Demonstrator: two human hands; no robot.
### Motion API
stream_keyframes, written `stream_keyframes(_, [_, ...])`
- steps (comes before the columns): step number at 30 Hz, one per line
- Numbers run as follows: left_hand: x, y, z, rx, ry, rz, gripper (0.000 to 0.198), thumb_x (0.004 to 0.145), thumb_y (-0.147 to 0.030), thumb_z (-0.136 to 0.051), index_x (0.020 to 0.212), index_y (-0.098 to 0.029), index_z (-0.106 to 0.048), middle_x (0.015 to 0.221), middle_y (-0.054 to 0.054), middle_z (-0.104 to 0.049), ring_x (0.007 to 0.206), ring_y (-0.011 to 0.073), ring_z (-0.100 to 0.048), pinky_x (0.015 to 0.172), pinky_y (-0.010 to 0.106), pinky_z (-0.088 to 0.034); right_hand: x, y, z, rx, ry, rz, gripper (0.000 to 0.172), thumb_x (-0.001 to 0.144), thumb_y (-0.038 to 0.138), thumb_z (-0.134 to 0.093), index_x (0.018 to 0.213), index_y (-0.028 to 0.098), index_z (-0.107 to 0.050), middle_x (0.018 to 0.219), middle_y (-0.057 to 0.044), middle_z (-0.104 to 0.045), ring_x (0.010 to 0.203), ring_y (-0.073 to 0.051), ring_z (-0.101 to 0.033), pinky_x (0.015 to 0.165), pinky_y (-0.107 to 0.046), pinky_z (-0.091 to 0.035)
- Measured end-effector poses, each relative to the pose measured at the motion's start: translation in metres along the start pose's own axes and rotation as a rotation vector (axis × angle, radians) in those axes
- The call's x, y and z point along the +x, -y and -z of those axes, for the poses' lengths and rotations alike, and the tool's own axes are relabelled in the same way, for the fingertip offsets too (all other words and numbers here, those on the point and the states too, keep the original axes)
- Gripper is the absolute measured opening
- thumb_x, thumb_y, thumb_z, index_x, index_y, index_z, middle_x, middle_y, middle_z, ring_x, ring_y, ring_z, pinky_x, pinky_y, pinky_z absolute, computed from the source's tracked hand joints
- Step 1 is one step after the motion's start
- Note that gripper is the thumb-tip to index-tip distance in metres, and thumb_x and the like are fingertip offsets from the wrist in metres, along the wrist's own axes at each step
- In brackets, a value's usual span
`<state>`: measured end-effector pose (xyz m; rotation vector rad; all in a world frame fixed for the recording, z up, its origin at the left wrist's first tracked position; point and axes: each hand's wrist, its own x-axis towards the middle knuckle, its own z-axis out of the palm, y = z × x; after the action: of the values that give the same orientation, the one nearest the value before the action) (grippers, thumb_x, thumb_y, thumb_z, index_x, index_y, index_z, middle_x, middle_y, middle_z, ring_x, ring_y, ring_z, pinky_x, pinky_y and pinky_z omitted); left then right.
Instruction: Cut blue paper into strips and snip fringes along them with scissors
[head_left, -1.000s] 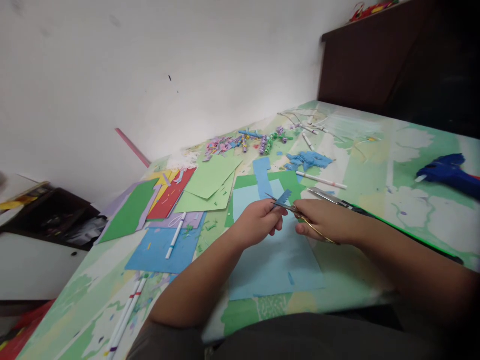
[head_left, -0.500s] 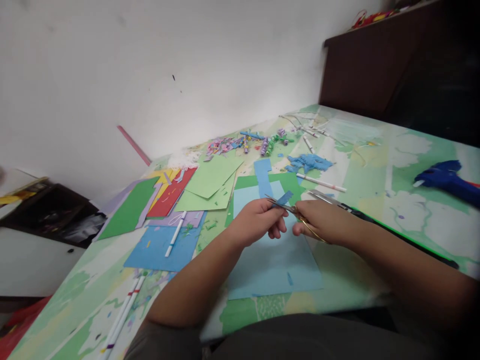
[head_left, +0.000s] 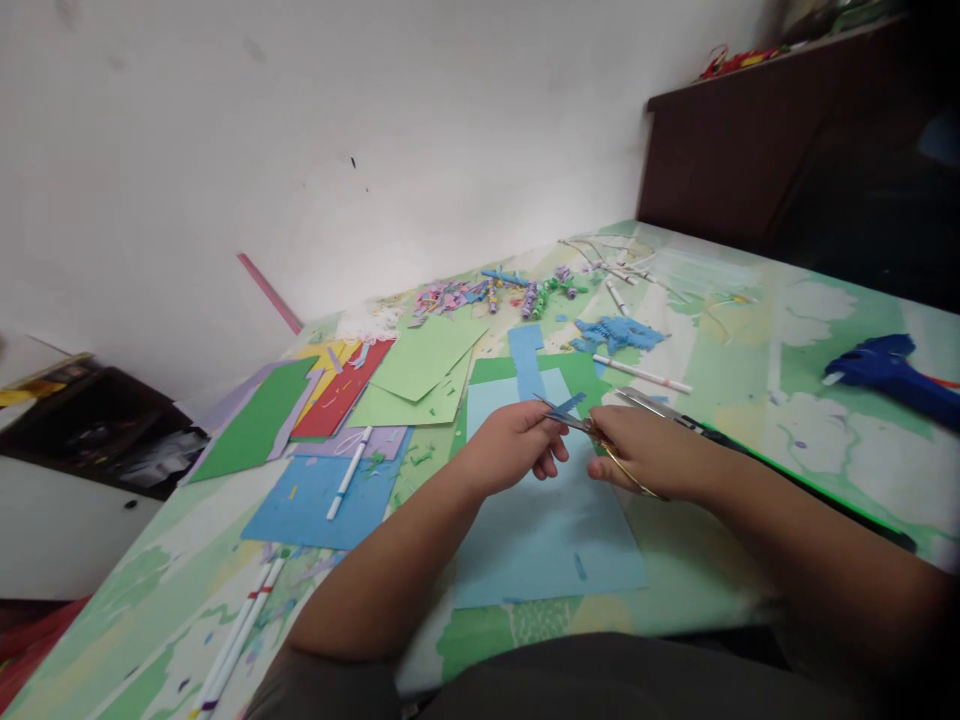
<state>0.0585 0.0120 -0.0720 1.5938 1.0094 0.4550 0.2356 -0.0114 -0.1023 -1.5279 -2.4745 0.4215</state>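
Here, scissors (head_left: 581, 424) bite paper strip (head_left: 568, 405) (edge-on).

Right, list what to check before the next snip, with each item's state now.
1. Grip of the left hand on the blue paper strip: pinched at its near end, ok.
2. Hold of the right hand on the scissors: fingers closed round the handles, ok.
3. Strip between the blades: cannot tell, too small.
4. Left hand apart from the blades: cannot tell, they look very close.
5. The light blue sheet lies flat under both hands: ok.
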Motion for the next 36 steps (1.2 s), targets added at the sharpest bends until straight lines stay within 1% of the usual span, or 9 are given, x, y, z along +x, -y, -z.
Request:
stream_keyframes(6, [0.007, 0.008, -0.006, -0.048, -0.023, 0.0, 0.011, 0.078, -0.014, -0.038, 0.07, -0.015, -0.046, 0.057, -0.003, -0.054, 0.042, 0.0051, -0.052, 0.042, 0.018, -0.042, 0.002, 0.0, -0.003, -0.03, -0.022, -0.041, 0.029, 0.074, 0.046, -0.047, 0.072, 0.017, -0.048, 0.067, -0.005, -0.054, 0.057, -0.015, -0.045, 0.048, -0.023, -0.025])
stream_keyframes(10, [0.008, 0.01, -0.007, -0.012, -0.018, -0.016, 0.013, 0.079, -0.018, -0.038, 0.067, -0.015, -0.045, 0.056, -0.003, -0.054, 0.041, 0.0047, -0.051, 0.043, 0.018, -0.041, 0.003, 0.0, -0.003, -0.021, 0.029, -0.014, 0.029, 0.078, 0.043, -0.043, 0.072, 0.016, -0.051, 0.068, -0.007, -0.057, 0.059, -0.016, -0.049, 0.049, -0.023, -0.027])
stream_keyframes(13, [0.008, 0.01, -0.008, 0.017, -0.033, -0.01, 0.014, 0.078, -0.017, -0.038, 0.066, -0.015, -0.045, 0.055, -0.004, -0.054, 0.04, 0.0046, -0.05, 0.042, 0.018, -0.041, 0.004, 0.0, -0.001, -0.013, 0.062, -0.026, 0.029, 0.079, 0.042, -0.043, 0.072, 0.016, -0.052, 0.071, -0.008, -0.06, 0.061, -0.017, -0.051, 0.049, -0.023, -0.028])
stream_keyframes(17, [0.009, 0.011, -0.008, 0.01, -0.043, 0.014, 0.015, 0.077, -0.017, -0.039, 0.064, -0.015, -0.044, 0.054, -0.003, -0.054, 0.039, 0.0048, -0.049, 0.041, 0.018, -0.041, 0.005, 0.001, -0.002, 0.005, 0.086, -0.022, 0.028, 0.079, 0.041, -0.042, 0.074, 0.016, -0.053, 0.07, -0.007, -0.06, 0.06, -0.017, -0.052, 0.049, -0.023, -0.028])
stream_keyframes(22, [0.01, 0.012, -0.005, -0.044, -0.058, 0.042, 0.01, 0.077, -0.023, -0.042, 0.07, -0.016, -0.045, 0.058, -0.003, -0.055, 0.04, 0.0057, -0.049, 0.04, 0.019, -0.041, 0.007, 0.0, -0.004, -0.027, 0.073, -0.063, 0.029, 0.079, 0.043, -0.042, 0.073, 0.016, -0.051, 0.068, -0.006, -0.058, 0.059, -0.016, -0.05, 0.049, -0.023, -0.026])
stream_keyframes(25, [0.009, 0.011, -0.002, 0.02, -0.077, 0.034, 0.011, 0.076, -0.025, -0.043, 0.072, -0.016, -0.048, 0.056, -0.004, -0.053, 0.037, 0.0035, -0.043, 0.037, 0.017, -0.034, 0.008, -0.002, -0.005, -0.067, 0.052, -0.086, 0.03, 0.078, 0.045, -0.042, 0.071, 0.017, -0.05, 0.066, -0.005, -0.057, 0.057, -0.015, -0.049, 0.048, -0.023, -0.025])
stream_keyframes(28, [0.007, 0.009, 0.0, 0.084, -0.065, -0.004, 0.013, 0.076, -0.024, -0.04, 0.075, -0.016, -0.049, 0.052, -0.006, -0.048, 0.037, 0.0025, -0.037, 0.037, 0.016, -0.029, 0.008, -0.004, -0.006, -0.088, 0.041, -0.077, 0.032, 0.078, 0.047, -0.041, 0.07, 0.017, -0.049, 0.064, -0.005, -0.056, 0.056, -0.016, -0.048, 0.047, -0.023, -0.024])
stream_keyframes(31, [0.005, 0.007, -0.001, 0.121, -0.06, -0.048, 0.014, 0.076, -0.024, -0.037, 0.074, -0.016, -0.048, 0.047, -0.007, -0.043, 0.038, 0.0037, -0.036, 0.04, 0.017, -0.029, 0.006, -0.005, -0.006, -0.084, 0.021, -0.048, 0.034, 0.078, 0.049, -0.04, 0.069, 0.017, -0.048, 0.063, -0.005, -0.054, 0.054, -0.015, -0.045, 0.047, -0.024, -0.024])
stream_keyframes(36, [0.002, 0.007, -0.005, 0.257, -0.136, -0.108, 0.014, 0.075, -0.022, -0.036, 0.073, -0.017, -0.049, 0.047, -0.007, -0.041, 0.042, 0.0061, -0.037, 0.048, 0.02, -0.033, 0.002, -0.004, -0.005, -0.024, -0.002, -0.003, 0.031, 0.077, 0.047, -0.043, 0.073, 0.017, -0.049, 0.066, -0.005, -0.054, 0.055, -0.015, -0.045, 0.049, -0.024, -0.025])
